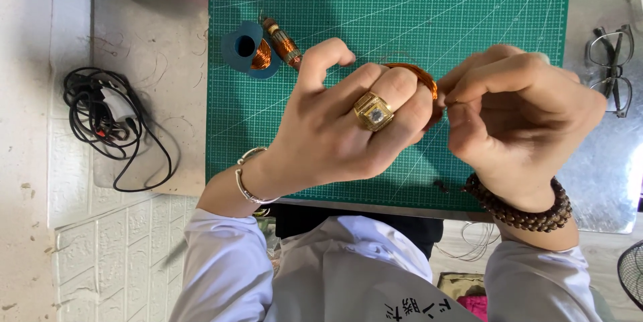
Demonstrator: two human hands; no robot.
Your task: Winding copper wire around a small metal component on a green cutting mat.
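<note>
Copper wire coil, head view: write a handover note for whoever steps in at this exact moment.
Left hand, with a gold ring, holds the small coil of copper wire above the green cutting mat.
Right hand pinches at the coil's end; the strand itself is too fine to see.
On the mat: a blue spool of copper wire and a copper-wound bobbin.
Done: a coil exists.
Left: cannot tell how much winding remains.

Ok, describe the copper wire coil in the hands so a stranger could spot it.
Over the green cutting mat, find the left hand and right hand. Pinched between them is the copper wire coil, unlike the copper-wound spool lying untouched on the mat.
</note>
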